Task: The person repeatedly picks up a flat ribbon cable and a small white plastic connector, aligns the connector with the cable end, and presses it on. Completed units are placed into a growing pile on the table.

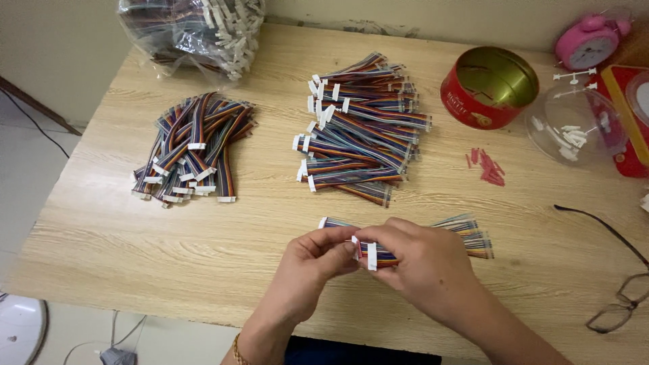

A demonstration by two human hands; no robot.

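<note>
Both your hands, left (312, 260) and right (419, 260), pinched the light, floppy cable (378, 255) by its stiff white plug, the surest grip.

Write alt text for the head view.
Both hands, left hand and right hand, pinch a ribbon cable over a wooden table. Two cable piles lie beyond, a red tin at right.

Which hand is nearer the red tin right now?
The right hand. It sits below and left of the red tin, holding the ribbon cable bundle. The left hand pinches the same bundle's white connector end, farther left.
</note>
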